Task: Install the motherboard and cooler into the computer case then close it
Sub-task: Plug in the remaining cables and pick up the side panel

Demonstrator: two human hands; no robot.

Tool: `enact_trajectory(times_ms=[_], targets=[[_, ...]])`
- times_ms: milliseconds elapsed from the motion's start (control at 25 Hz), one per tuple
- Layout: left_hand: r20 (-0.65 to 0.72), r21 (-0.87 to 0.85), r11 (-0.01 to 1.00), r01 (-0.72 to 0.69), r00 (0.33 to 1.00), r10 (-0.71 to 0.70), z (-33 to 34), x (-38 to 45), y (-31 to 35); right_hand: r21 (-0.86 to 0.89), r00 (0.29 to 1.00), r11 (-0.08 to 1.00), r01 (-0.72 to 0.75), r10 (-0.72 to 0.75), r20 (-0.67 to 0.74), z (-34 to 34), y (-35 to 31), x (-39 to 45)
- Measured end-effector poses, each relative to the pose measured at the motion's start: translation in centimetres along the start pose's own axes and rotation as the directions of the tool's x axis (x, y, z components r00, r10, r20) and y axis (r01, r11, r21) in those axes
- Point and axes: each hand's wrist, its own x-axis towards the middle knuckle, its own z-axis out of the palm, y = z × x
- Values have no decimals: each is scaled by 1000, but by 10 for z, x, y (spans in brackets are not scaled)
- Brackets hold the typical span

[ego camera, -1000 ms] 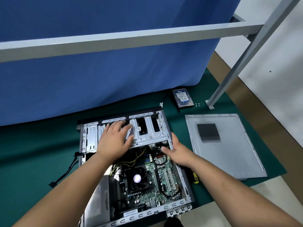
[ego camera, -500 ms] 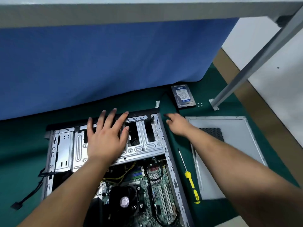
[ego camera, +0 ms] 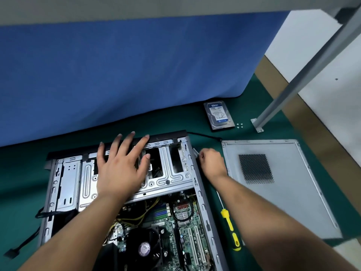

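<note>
My left hand (ego camera: 122, 169) lies flat, fingers spread, on the drive cage (ego camera: 172, 178) of the open case (ego camera: 203, 202). My right hand (ego camera: 212, 163) is curled, pinching a small gray piece (ego camera: 195, 152) beside the case wall. Motherboard (ego camera: 181, 231) and cooler (ego camera: 144, 247) sit inside, side panel (ego camera: 289, 192) lying just right.

The open computer case (ego camera: 125, 192) fills the lower centre of the frame, its drive cage (ego camera: 172, 178) covered by the left hand (ego camera: 121, 169). The right hand (ego camera: 212, 163) fills the narrow lane between the case's right wall and the side panel (ego camera: 293, 192); lower in that lane lies a screwdriver (ego camera: 230, 225). Bare green worktop (ego camera: 21, 173) lies open at the left. At upper right, a hard drive (ego camera: 218, 116), small screws (ego camera: 239, 125) and a metal post (ego camera: 293, 90) stand close together.
</note>
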Motion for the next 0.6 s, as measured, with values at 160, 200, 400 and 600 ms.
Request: enact_trajectory(times_ms=[160,200,400,600], targets=[[100,-165,986,17,995,-1,-19,1,-1,421,981,905,-54,126,-145,-40,14,-52],[135,-247,968,44,991,-11,-26,1,2,460,974,888,-13,114,-193,-54,13,-68],[387,-849,327,414,910,-146,-79,-31,61,534,967,816,219,-108,-230,-103,-12,-149],[711,-597,-469,651,700,68,-114,-60,74,420,931,836,354,-359,-70,-98,-37,-203]])
